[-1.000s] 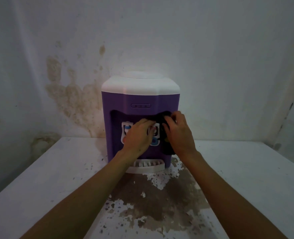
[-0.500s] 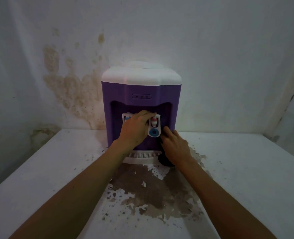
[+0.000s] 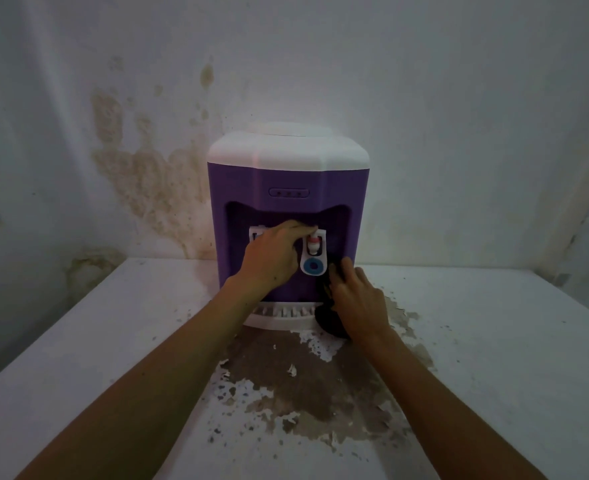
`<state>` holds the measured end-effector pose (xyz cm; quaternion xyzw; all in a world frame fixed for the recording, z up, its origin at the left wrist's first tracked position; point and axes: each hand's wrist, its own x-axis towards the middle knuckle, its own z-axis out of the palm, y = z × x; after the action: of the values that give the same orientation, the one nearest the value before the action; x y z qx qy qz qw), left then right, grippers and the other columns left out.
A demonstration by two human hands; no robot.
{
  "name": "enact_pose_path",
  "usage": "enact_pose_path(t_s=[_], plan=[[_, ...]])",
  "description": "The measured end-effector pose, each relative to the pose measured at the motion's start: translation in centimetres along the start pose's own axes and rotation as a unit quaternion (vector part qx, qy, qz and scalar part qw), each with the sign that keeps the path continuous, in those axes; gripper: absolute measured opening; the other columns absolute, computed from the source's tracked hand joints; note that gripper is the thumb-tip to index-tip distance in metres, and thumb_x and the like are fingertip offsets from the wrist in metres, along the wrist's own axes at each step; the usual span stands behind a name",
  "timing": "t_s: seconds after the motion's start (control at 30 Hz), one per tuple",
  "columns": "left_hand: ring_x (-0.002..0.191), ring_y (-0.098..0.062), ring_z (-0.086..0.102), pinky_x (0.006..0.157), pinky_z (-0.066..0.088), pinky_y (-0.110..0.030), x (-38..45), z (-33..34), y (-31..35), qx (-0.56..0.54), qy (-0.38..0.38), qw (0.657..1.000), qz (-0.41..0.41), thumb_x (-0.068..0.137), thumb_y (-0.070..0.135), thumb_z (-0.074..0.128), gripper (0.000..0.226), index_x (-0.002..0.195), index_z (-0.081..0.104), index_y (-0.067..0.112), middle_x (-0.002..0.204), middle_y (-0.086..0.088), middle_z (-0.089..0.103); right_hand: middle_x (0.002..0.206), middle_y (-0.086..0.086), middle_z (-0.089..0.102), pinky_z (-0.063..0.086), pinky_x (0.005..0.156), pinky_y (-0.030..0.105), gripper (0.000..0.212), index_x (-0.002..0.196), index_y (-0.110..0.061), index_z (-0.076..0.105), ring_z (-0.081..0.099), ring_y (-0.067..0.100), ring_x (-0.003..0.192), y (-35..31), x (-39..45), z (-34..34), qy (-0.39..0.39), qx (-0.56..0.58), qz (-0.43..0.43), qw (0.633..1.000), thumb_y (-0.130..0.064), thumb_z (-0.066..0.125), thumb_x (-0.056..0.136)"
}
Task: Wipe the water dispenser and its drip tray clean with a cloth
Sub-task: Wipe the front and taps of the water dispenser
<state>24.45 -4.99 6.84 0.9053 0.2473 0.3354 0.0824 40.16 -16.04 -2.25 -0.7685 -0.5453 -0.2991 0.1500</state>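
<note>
Wiping low on the dispenser (image 3: 288,188) | right hand (image 3: 359,299) presses the dark cloth (image 3: 327,322) by the tray (image 3: 279,315) | left hand (image 3: 272,258) rests on the taps (image 3: 315,252), fingers loose, holding nothing | risk: pushing a tap could spill water

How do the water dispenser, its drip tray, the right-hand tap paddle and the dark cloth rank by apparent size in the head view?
1. water dispenser
2. drip tray, partly hidden by the left arm
3. dark cloth, mostly hidden under the right hand, so its rank against the paddle is unsure
4. tap paddle
</note>
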Motion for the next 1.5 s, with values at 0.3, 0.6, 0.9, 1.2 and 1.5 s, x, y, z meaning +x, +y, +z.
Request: enact_pose_path(t_s=[0.3, 0.6, 0.9, 1.2, 1.5], plan=[[0.140, -0.014, 0.041, 0.097, 0.054, -0.043, -1.6, 1.0, -1.3, 0.000, -0.021, 0.999, 0.049, 0.088, -0.006, 0.051, 0.079, 0.155, 0.037, 0.035, 0.157, 0.017, 0.037, 0.125, 0.006, 0.051, 0.058, 0.056, 0.040, 0.022, 0.105, -0.004, 0.068, 0.058, 0.026, 0.095, -2.0, -0.9, 1.5, -0.067, 0.020, 0.011, 0.997, -0.010, 0.072, 0.084], [0.102, -0.016, 0.061, 0.081, 0.059, -0.032, -10.4, 4.2, -4.6, -0.097, 0.233, 0.960, -0.121, 0.092, 0.012, 0.069, 0.030, 0.120, 0.059, 0.011, 0.120, -0.003, 0.057, 0.115, 0.011, 0.053, 0.050, 0.080, 0.027, 0.020, 0.111, -0.008, 0.068, 0.055, 0.018, 0.083, -4.1, -0.7, 0.8, 0.031, 0.268, 0.186, 0.945, -0.021, 0.055, 0.102], [0.132, -0.019, 0.048, 0.100, 0.041, -0.027, -9.0, 3.7, -8.3, -0.198, 0.206, 0.930, -0.230, 0.096, 0.034, 0.068, 0.068, 0.153, 0.034, 0.016, 0.150, -0.006, 0.044, 0.115, 0.011, 0.064, 0.040, 0.088, 0.020, 0.033, 0.125, -0.007, 0.064, 0.061, 0.024, 0.106, -8.9, 0.3, 2.0, 0.110, 0.404, 0.355, 0.836, -0.020, 0.069, 0.094], [0.120, -0.022, 0.060, 0.097, 0.053, -0.035, -8.5, 5.0, -9.6, -0.137, 0.259, 0.933, -0.211, 0.091, 0.023, 0.075, 0.057, 0.140, 0.046, 0.016, 0.137, -0.005, 0.058, 0.106, 0.000, 0.071, 0.054, 0.091, 0.030, 0.027, 0.112, -0.014, 0.071, 0.066, 0.013, 0.098, -14.9, 2.4, 3.2, 0.074, 0.479, 0.347, 0.803, -0.014, 0.076, 0.086], [0.114, -0.017, 0.061, 0.095, 0.053, -0.031, -8.8, 4.4, -10.6, -0.157, 0.257, 0.939, -0.169, 0.089, 0.023, 0.078, 0.057, 0.138, 0.050, 0.013, 0.133, -0.006, 0.061, 0.106, 0.003, 0.067, 0.050, 0.082, 0.024, 0.019, 0.111, -0.013, 0.069, 0.064, 0.016, 0.096, -12.3, 1.7, 2.4, 0.147, 0.433, 0.397, 0.796, -0.016, 0.070, 0.091]])
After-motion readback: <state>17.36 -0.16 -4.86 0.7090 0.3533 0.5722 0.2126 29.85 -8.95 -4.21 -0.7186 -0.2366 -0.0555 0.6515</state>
